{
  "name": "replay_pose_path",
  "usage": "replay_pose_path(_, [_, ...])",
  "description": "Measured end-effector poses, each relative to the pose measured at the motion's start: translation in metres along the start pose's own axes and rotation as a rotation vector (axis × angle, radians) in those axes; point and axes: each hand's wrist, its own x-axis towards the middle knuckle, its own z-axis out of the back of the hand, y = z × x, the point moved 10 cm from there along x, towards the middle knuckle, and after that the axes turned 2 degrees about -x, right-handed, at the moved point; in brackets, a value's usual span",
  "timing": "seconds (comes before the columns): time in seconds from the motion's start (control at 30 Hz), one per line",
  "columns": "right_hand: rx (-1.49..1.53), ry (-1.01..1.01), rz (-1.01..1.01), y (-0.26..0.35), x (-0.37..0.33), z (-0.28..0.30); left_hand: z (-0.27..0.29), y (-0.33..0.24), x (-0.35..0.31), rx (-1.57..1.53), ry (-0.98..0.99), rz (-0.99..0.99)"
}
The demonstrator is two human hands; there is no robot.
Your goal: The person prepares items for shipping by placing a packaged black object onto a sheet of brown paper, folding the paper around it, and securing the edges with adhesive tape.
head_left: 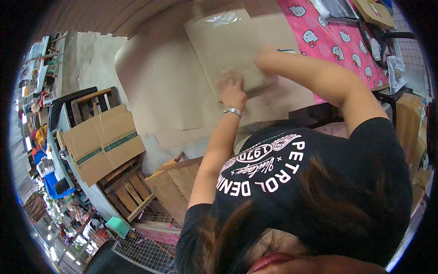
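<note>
A flat rectangular brown cardboard piece [219,43] lies on a large sheet of brown paper [159,86], with shiny clear tape or plastic at its far end. My left hand [232,90] rests on the near left part of the cardboard, its fingers blurred but stretched out over the surface. A silver band circles that wrist. Bent inward at the wrist, my right hand [265,63] is over the cardboard's right side; its fingers are smeared and mostly hidden. Beside the right wrist shows a thin blue strip [286,50]. Along the near edge of the cardboard runs a dark gap or fold.
A pink patterned cloth [305,41] covers the table at the right, with a dark tray [337,16] and cardboard on it. At left, a closed carton [102,144] stands by wooden slats [130,192]. A wire rack [146,249] and small green box [117,227] are lower left.
</note>
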Motion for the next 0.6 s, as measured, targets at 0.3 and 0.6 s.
replay_pose_path(0.3, [0.371,-0.419,-0.721,-0.172,-0.039,-0.069,0.005,-0.128,0.037,-0.155,0.039,-0.481])
replay_pose_path(0.6, [0.722,-0.713,-0.584,-0.088,0.044,-0.157,-0.009,0.103,-0.013,-0.629,-0.291,0.525])
